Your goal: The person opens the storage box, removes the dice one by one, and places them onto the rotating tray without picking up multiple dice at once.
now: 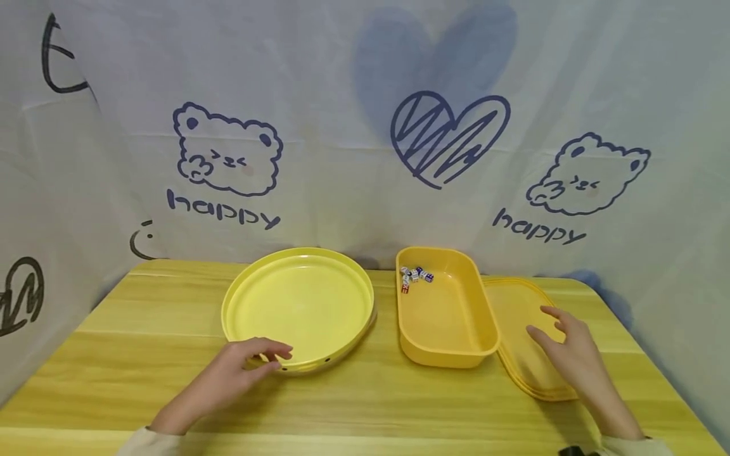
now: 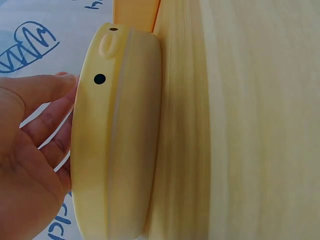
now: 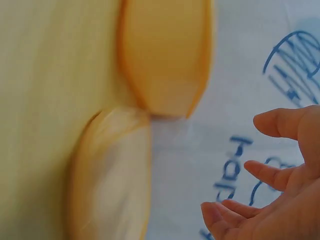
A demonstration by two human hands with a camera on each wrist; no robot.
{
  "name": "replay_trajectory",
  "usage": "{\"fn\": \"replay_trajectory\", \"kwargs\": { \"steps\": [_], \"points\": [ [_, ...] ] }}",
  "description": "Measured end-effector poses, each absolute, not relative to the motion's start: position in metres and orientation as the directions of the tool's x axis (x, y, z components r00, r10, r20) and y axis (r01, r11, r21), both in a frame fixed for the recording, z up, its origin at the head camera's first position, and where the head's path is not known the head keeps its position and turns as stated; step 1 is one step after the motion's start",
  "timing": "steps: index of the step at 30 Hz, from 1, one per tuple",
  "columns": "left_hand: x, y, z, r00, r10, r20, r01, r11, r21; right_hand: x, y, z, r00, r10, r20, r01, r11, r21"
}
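Note:
A round yellow tray (image 1: 308, 304) with a raised rim stands on the left of the table. My left hand (image 1: 242, 367) is at its near rim, fingers over the edge and thumb apart from them; in the left wrist view it grips nothing. Right of the tray is an orange-yellow rectangular box (image 1: 450, 359), with several small dice (image 1: 415, 276) in its far left corner. Beside the box lies a flat lid (image 1: 516, 323), partly hidden by my right hand (image 1: 573, 354). That hand hovers above the lid with spread fingers, holding nothing.
The wood-grain table (image 1: 342, 411) runs back to a white cloth (image 1: 331, 139) printed with bears, hearts and words. The tray and box stand near the table's back edge, a narrow gap between them.

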State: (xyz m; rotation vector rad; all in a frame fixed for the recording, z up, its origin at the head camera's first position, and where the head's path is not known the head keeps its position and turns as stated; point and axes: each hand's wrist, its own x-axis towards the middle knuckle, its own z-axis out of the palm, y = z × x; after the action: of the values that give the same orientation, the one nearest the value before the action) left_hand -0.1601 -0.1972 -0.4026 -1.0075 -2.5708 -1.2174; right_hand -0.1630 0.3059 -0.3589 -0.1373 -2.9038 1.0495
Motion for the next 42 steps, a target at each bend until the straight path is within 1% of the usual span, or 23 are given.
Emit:
{"fn": "replay_trajectory", "kwargs": {
  "steps": [2, 8, 12, 13, 15, 17, 20, 21, 24, 29, 32, 38, 42],
  "points": [
    [-0.161, -0.196, -0.403, -0.771, 0.516, 0.373, 0.614, 0.449, 0.649, -0.169, 0.295, -0.351, -0.995, 0.099, 0.032, 0.054, 0.756, -0.652],
    [-0.162, -0.193, -0.409, -0.742, 0.519, 0.424, 0.655, 0.425, 0.625, -0.198, 0.261, -0.321, -0.993, 0.071, 0.089, -0.006, 0.748, -0.664],
    [-0.162, -0.191, -0.411, -0.725, 0.526, 0.444, 0.672, 0.399, 0.624, -0.228, 0.248, -0.308, -0.997, 0.049, 0.059, -0.003, 0.75, -0.662],
    [-0.162, -0.191, -0.412, -0.721, 0.528, 0.448, 0.676, 0.393, 0.624, -0.238, 0.246, -0.309, -0.998, 0.046, 0.046, 0.004, 0.746, -0.666],
    [-0.161, -0.191, -0.412, -0.716, 0.531, 0.454, 0.681, 0.384, 0.624, -0.266, 0.25, -0.323, -0.997, 0.053, 0.058, 0.0, 0.738, -0.675],
    [-0.161, -0.191, -0.412, -0.718, 0.529, 0.452, 0.678, 0.385, 0.626, -0.289, 0.251, -0.332, -0.998, 0.047, 0.046, 0.001, 0.703, -0.711],
    [-0.16, -0.192, -0.41, -0.736, 0.526, 0.426, 0.656, 0.398, 0.641, -0.309, 0.243, -0.342, -0.996, 0.063, 0.071, -0.013, 0.647, -0.763],
    [-0.16, -0.192, -0.41, -0.741, 0.525, 0.419, 0.65, 0.404, 0.643, -0.311, 0.237, -0.34, -0.997, 0.054, 0.056, -0.01, 0.623, -0.782],
    [-0.159, -0.191, -0.41, -0.755, 0.522, 0.396, 0.632, 0.417, 0.654, -0.312, 0.221, -0.339, -0.995, 0.071, 0.063, -0.011, 0.574, -0.819],
    [-0.159, -0.19, -0.41, -0.772, 0.514, 0.374, 0.609, 0.429, 0.667, -0.317, 0.208, -0.342, -0.997, 0.082, -0.018, 0.056, 0.493, -0.868],
    [-0.159, -0.19, -0.411, -0.776, 0.505, 0.379, 0.607, 0.433, 0.666, -0.323, 0.206, -0.349, -0.997, 0.071, -0.038, 0.068, 0.49, -0.869],
    [-0.158, -0.188, -0.413, -0.778, 0.471, 0.416, 0.618, 0.448, 0.647, -0.333, 0.205, -0.371, -0.997, 0.054, -0.046, 0.069, 0.548, -0.834],
    [-0.158, -0.185, -0.413, -0.787, 0.469, 0.401, 0.604, 0.454, 0.655, -0.336, 0.205, -0.386, -0.993, 0.095, -0.065, 0.107, 0.553, -0.826]
  ]
}}
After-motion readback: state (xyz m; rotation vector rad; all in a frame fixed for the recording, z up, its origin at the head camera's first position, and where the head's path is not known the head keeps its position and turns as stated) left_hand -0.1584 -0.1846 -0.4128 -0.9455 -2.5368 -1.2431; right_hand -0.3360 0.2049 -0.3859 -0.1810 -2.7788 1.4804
